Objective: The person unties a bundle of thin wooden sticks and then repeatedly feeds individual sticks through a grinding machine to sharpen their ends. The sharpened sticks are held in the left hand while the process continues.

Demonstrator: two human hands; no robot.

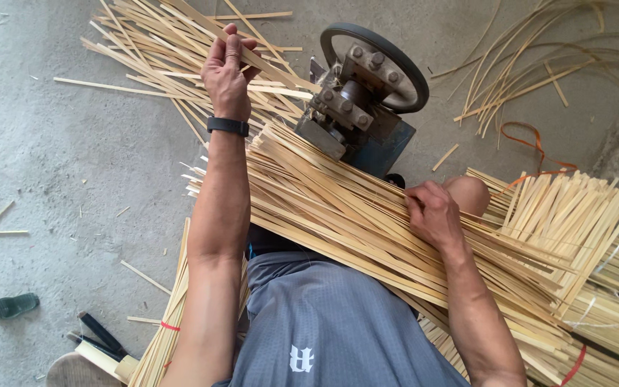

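Note:
My left hand, with a black band on the wrist, reaches forward and grips a flat bamboo strip at the far side of a small metal machine with a round wheel. My right hand rests on a thick pile of pale bamboo strips lying across my lap, fingers curled on the top strips. A heap of processed strips lies on the floor beyond the left hand.
More bundled strips are stacked at the right, some tied with red bands. Long curved slivers and an orange strap lie at the far right. A green sandal and dark-handled tools lie on the concrete floor at left.

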